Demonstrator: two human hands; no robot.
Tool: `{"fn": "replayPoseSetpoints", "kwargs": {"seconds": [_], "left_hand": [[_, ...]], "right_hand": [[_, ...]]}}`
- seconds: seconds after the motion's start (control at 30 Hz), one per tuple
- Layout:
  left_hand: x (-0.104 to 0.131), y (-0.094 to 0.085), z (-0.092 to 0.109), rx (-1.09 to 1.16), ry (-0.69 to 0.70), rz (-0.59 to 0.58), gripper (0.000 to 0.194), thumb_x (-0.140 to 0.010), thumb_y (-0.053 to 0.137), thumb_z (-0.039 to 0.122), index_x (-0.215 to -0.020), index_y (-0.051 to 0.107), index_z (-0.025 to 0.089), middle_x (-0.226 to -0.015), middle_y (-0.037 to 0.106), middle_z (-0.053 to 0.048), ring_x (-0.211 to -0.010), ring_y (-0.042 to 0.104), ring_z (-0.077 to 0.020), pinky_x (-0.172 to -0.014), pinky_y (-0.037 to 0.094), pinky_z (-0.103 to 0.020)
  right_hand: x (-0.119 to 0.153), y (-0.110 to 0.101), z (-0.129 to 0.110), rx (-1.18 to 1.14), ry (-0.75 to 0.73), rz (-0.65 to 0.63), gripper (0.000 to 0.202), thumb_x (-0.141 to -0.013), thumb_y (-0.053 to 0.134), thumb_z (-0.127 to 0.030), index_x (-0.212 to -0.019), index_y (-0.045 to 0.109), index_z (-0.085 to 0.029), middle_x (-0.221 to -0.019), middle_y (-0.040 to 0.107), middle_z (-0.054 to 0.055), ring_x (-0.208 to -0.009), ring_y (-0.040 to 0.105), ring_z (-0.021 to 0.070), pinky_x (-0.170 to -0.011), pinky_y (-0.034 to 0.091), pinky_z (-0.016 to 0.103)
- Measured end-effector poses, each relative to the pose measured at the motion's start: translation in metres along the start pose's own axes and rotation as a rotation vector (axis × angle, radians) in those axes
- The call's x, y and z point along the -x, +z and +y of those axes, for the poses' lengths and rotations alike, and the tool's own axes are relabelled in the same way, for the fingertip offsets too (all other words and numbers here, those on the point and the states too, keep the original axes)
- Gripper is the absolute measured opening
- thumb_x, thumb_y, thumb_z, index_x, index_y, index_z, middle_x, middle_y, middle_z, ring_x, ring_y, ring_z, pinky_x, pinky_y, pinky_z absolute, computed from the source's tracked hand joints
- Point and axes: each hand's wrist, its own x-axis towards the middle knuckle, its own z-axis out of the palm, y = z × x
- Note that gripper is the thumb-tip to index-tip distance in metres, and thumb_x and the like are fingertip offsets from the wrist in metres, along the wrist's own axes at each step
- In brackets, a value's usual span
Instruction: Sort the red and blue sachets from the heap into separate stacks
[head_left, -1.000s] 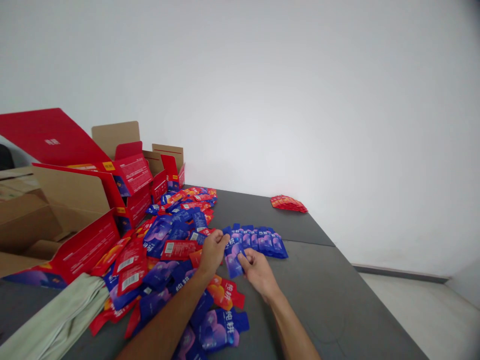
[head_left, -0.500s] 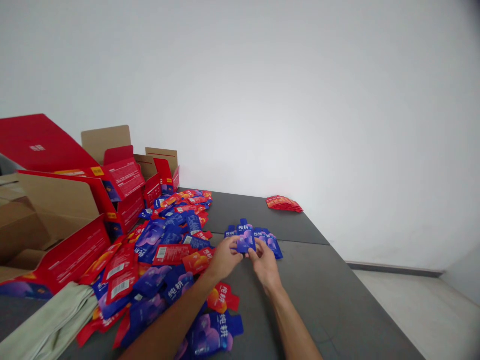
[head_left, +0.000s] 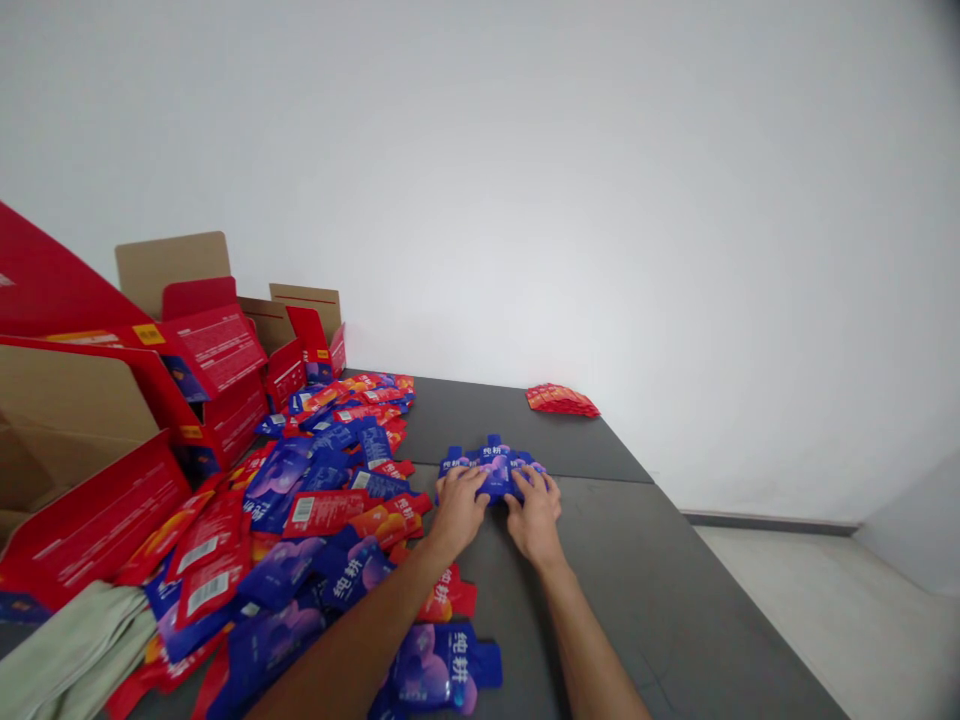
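A small row of overlapping blue packets (head_left: 493, 460) with purple pictures and white lettering lies on the dark table (head_left: 622, 580). On the row's left part rests my left hand (head_left: 459, 508), fingers spread over the packets. My right hand (head_left: 535, 512) lies on the right part in the same way, fingers apart. Both hands cover parts of the packets beneath them. Left of my hands spreads a loose heap of red and blue packets, among them a red packet (head_left: 324, 510) with a barcode. Near my left forearm is a blue packet (head_left: 431, 668).
Open red cardboard boxes (head_left: 225, 355) line the table's left side. A neat stack of red packets (head_left: 561, 400) lies by the far right edge. Folded pale green cloth (head_left: 75, 650) is at the lower left. A white wall (head_left: 480, 200) stands behind the table.
The blue packet held up between my hands is now down on the row. My fingers have gone from pinching it to lying spread over the packets. The view has shifted slightly.
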Motion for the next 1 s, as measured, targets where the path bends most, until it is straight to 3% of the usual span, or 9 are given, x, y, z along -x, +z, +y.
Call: {"fn": "replayPoseSetpoints", "kwargs": {"seconds": [0.2, 0.53, 1.0], "left_hand": [[-0.001, 0.007, -0.003, -0.084, 0.001, -0.003, 0.048, -0.080, 0.057, 0.013, -0.126, 0.062, 0.024, -0.133, 0.060, -0.004, -0.129, 0.039, -0.0287, -0.106, 0.028, -0.047], [0.002, 0.014, -0.008, -0.146, 0.010, -0.061, 0.046, -0.083, 0.053, 0.016, -0.128, 0.059, 0.024, -0.135, 0.058, -0.007, -0.138, 0.031, -0.0292, -0.109, 0.022, -0.050], [0.004, 0.017, -0.009, -0.198, -0.018, -0.072, 0.047, -0.083, 0.058, 0.025, -0.130, 0.058, 0.025, -0.139, 0.053, -0.009, -0.135, 0.033, -0.0305, -0.110, 0.022, -0.051]], "right_hand": [[0.002, 0.014, 0.004, 0.136, -0.019, 0.009, 0.045, -0.080, 0.054, -0.019, -0.123, 0.063, -0.028, -0.148, 0.042, 0.002, -0.138, 0.021, 0.0338, -0.108, 0.021, 0.051], [0.003, 0.026, 0.009, 0.189, -0.018, -0.038, 0.046, -0.081, 0.051, -0.018, -0.124, 0.062, -0.029, -0.147, 0.044, 0.001, -0.136, 0.024, 0.0360, -0.104, 0.022, 0.053], [0.007, 0.019, 0.006, 0.189, -0.033, -0.062, 0.043, -0.084, 0.049, -0.020, -0.124, 0.062, -0.030, -0.146, 0.045, 0.002, -0.135, 0.026, 0.0338, -0.104, 0.023, 0.053]]}}
